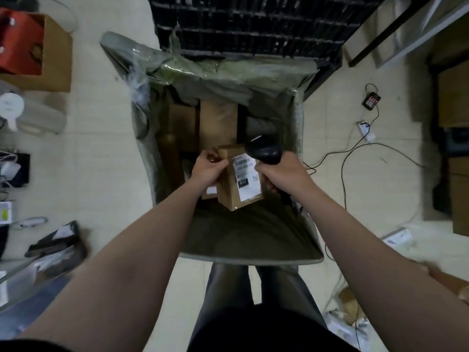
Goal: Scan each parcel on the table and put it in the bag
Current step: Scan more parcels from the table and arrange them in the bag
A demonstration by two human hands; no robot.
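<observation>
My left hand [206, 168] has its grip clamped on the cardboard parcel [233, 196] (label [248, 177] facing up) above the open green bag [253, 240] — my right hand [281, 171] is clamped round the black barcode scanner [264, 149], whose head is at the label's top edge.

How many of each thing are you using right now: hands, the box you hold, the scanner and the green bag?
Hands: 2 (left hand, right hand)
Held parcel: 1
Black scanner: 1
Green bag: 1
Total: 5
</observation>
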